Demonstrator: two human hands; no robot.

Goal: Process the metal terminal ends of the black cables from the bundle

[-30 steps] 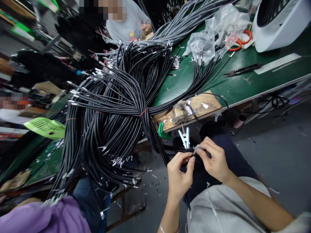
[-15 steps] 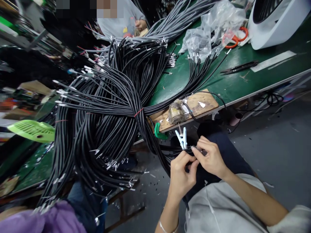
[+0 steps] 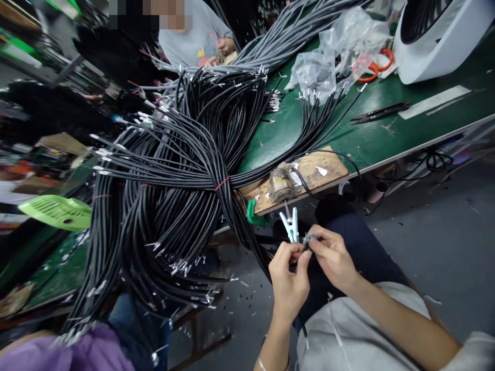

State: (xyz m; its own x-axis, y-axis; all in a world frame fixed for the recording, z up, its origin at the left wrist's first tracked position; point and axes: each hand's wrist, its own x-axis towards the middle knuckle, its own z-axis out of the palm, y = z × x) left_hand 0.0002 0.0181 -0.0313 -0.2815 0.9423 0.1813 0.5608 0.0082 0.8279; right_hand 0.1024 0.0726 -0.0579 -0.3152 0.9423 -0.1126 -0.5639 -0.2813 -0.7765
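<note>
Lower right of frame: left hand (image 3: 288,275) has a tight thumb-and-finger pinch on the black cable (image 3: 306,248), just below its end. Right hand (image 3: 335,260) meets it from the right, thumb and forefinger nearly together on the grey tuft (image 3: 310,238) at that end; whether both grips bear down hard, can't tell. So the cable end is right of bottom centre, between the two hands, over the lap.

Change: half a second ago the right fingertips mostly covered the tuft; now it shows again, with a bit of black below. Probably a re-grip at the same end, so I'd judge the strands are still being worked, not finished.

Just beyond the fingers, the blue peg (image 3: 291,226) hangs, legs up, below the motor (image 3: 281,184) on the board (image 3: 328,165); green clamp (image 3: 256,213) at the board's left corner. Layout there matches the earlier views.

Farther: black bundle (image 3: 193,180) fills centre left, over the green counter (image 3: 278,140). Cutters (image 3: 379,112) upper right, then plastic bag (image 3: 315,74) and orange scissors (image 3: 382,64). Top centre, grey cables (image 3: 288,38) and a co-worker's hand (image 3: 224,46).
</note>
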